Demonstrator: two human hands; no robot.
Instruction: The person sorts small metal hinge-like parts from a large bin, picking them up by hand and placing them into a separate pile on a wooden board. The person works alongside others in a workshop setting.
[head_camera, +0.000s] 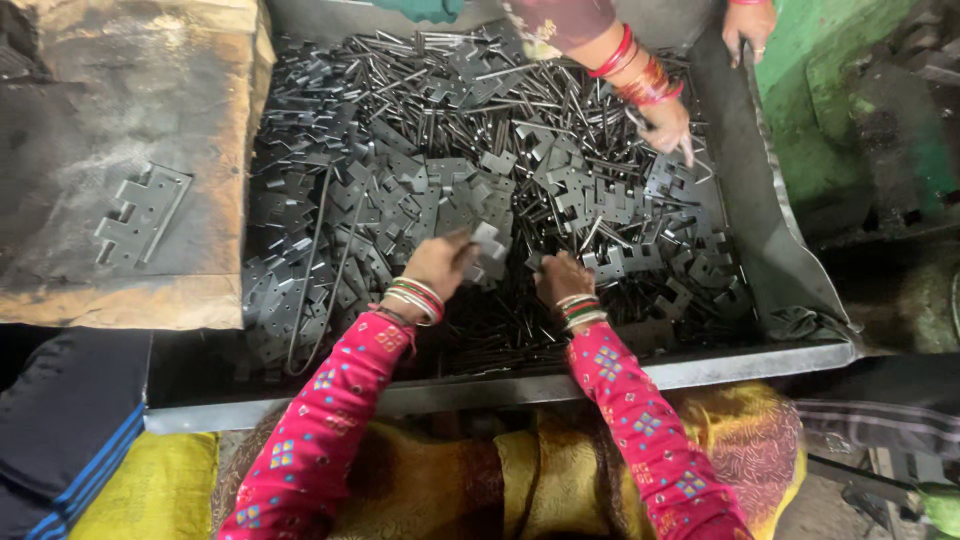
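L hand (440, 262) fingers pinched on a small notched metal plate (489, 241), just above the pile of plates and rods (430, 150) in the metal tray (740, 200). R hand (563, 277) knuckles-up on the pile, fingers curled; can't tell if holding anything. Another person's hand (668, 125) picks at far side.

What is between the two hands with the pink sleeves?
In the head view, between the left hand and the right hand lies part of the heap of dark metal plates and thin rods. The left hand pinches one notched plate.
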